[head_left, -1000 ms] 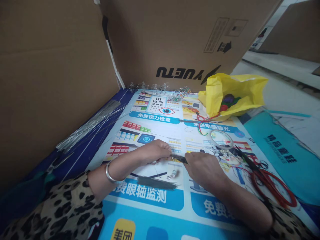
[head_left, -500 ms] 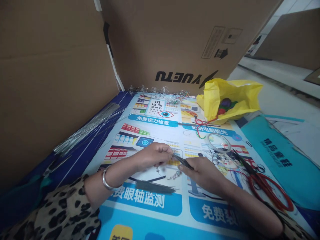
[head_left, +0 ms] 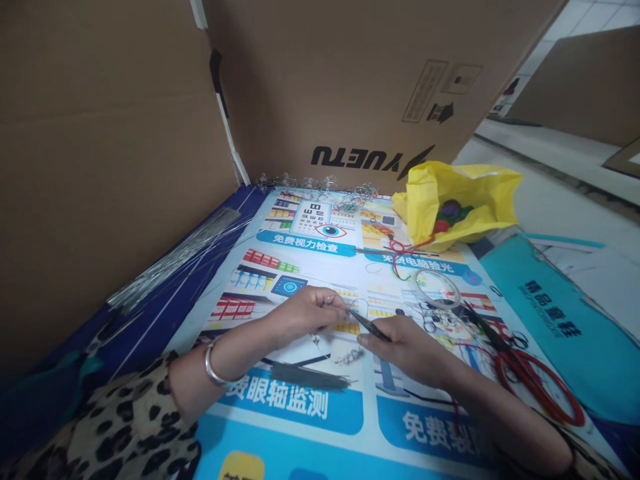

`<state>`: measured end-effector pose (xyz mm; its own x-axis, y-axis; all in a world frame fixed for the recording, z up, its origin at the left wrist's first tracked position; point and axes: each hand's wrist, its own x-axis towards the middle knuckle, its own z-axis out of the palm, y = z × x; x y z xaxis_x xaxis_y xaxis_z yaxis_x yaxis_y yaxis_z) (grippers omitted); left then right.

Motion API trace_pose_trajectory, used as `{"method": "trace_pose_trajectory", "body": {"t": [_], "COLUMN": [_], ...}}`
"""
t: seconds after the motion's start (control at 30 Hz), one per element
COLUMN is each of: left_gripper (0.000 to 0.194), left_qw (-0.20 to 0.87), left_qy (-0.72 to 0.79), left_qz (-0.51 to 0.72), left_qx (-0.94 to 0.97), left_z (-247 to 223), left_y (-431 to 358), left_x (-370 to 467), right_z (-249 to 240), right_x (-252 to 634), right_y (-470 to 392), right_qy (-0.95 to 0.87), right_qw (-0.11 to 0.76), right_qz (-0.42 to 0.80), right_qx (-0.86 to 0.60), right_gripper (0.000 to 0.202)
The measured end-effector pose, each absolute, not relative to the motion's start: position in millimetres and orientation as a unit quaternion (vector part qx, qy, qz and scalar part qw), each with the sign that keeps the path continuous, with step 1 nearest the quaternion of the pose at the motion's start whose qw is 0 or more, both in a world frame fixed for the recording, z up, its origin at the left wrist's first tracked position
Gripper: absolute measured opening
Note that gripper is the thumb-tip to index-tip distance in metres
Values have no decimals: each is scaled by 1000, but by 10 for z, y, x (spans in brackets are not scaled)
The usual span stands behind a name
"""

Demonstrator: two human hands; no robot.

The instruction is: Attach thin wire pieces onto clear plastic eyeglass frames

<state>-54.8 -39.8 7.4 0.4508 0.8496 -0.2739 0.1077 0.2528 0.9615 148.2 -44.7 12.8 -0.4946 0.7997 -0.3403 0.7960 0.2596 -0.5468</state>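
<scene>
My left hand (head_left: 320, 312) is pinched closed near the middle of the printed sheet (head_left: 320, 270), holding a thin wire (head_left: 359, 303) that loops up past the fingertips. My right hand (head_left: 400, 343) is wrapped round dark tweezers (head_left: 369, 325), whose tips point left and meet the wire beside my left fingertips. A small charm (head_left: 315, 339) hangs under my left hand. Between and below the hands lies a short beaded piece (head_left: 350, 357). Nearer to me is a bundle of short dark wires (head_left: 310, 377).
Red-handled scissors (head_left: 537, 387) and a clear tape ring (head_left: 437, 288) lie at right. Behind them stands a yellow bag (head_left: 465, 207) with coloured balls. Long silver wires (head_left: 175, 260) and green-handled pliers (head_left: 75, 367) are at left. Cardboard walls (head_left: 320, 87) rise behind.
The tweezers and my right hand have shifted very slightly right. The wire loop beside my left fingertips shows at a slightly different angle. The camera view has moved a little.
</scene>
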Motion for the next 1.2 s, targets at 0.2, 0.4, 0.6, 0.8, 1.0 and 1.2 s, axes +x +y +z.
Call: {"method": "trace_pose_trajectory", "body": {"t": [0.2,0.4,0.6,0.8,1.0,1.2], "left_gripper": [8,8,10,10,11,11], "left_qw": [646,629,620,632,635,618], "left_qy": [441,437,439,425,409,417], "left_qz": [291,281,266,227,219,218], "left_qx": [551,579,594,607,617,630], "left_z": [51,36,44,24,2,5], "left_y": [-409,-399,-387,-371,-367,-369], "left_x": [-544,-549,-554,-577,-593,-590], "right_z": [146,163,163,136,139,160], "right_x": [1467,1433,1441,1450,1454,1456], "right_y": [-461,-531,-540,-531,-530,-531], "right_qy": [-815,-859,-865,-871,-870,-872], "right_qw": [-24,-37,-42,-32,-44,-56], "right_qz": [297,64,-24,-53,-69,-69], "right_qx": [-497,-507,-499,-488,-486,-482], "right_gripper": [39,27,18,18,17,17]}}
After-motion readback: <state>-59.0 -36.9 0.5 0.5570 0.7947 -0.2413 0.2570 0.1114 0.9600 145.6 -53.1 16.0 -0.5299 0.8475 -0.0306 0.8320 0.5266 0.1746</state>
